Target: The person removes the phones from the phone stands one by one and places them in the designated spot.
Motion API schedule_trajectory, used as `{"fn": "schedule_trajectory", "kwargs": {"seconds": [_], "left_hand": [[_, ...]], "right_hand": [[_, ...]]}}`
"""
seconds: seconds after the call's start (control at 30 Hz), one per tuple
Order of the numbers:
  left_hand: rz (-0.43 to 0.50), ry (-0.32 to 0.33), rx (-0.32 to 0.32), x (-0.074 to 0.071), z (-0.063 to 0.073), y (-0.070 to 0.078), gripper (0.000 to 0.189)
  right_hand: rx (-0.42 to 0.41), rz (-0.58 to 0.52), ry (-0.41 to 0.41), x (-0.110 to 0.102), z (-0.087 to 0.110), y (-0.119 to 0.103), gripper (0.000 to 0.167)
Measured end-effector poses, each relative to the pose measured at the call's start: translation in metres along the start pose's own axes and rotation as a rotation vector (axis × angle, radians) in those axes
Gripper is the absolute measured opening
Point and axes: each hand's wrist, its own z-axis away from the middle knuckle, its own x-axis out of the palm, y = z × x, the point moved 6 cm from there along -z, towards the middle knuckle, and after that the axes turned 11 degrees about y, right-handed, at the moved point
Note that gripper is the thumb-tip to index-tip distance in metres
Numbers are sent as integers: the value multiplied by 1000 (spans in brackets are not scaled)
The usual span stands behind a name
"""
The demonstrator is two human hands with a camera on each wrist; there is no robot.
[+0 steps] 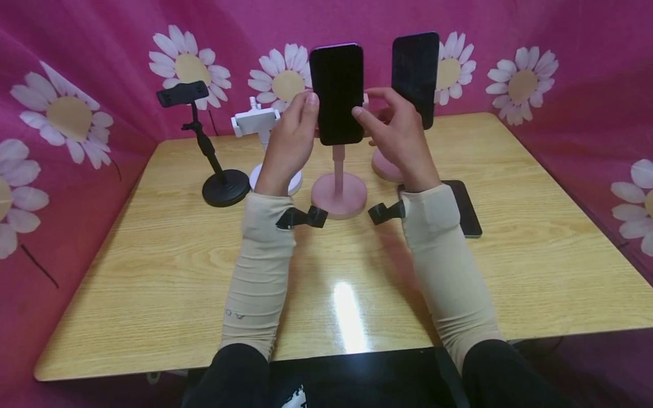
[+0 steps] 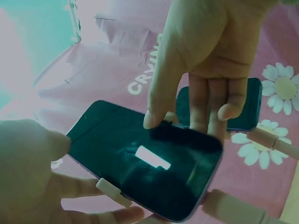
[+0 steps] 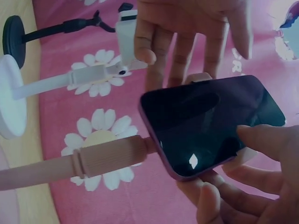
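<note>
A dark smartphone (image 1: 338, 96) stands upright in the clamp of a pink phone stand (image 1: 339, 192), its dark screen facing me. My left hand (image 1: 292, 139) is at the phone's left edge. In the right wrist view, its mostly straight fingers (image 3: 182, 58) reach behind the phone near a clamp pad (image 3: 199, 77), its thumb apart from the screen. My right hand (image 1: 403, 133) pinches the right side of the phone. Its thumb (image 3: 254, 136) lies on the screen and its other fingers are behind, by the opposite clamp pad (image 3: 243, 156).
Another phone (image 1: 415, 73) is upright behind my right hand, above a pink stand base (image 1: 385, 165). A third phone (image 1: 463, 209) lies on the table (image 1: 168, 294), partly under my right sleeve. A black stand (image 1: 224, 184) and a white stand (image 1: 257, 120) are at the left.
</note>
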Motion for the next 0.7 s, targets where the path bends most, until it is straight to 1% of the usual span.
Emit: {"fn": "schedule_trajectory", "kwargs": {"seconds": [0.2,0.37,0.47,0.57,0.7], "left_hand": [[-13,-70,-34,-8,8,4,53],[-69,-121,-44,-19,18,10,51],[-102,-151,-25,-26,23,14,48],[-138,-173,14,-32,27,18,48],[-191,-194,74,-38,33,21,47]], "right_hand": [[-20,96,-95,-2,8,-10,51],[-39,160,-186,-3,19,-20,57],[-53,170,-242,-3,25,-26,56],[-73,175,-304,-3,32,-31,49],[-129,160,-373,-2,40,-37,38]]}}
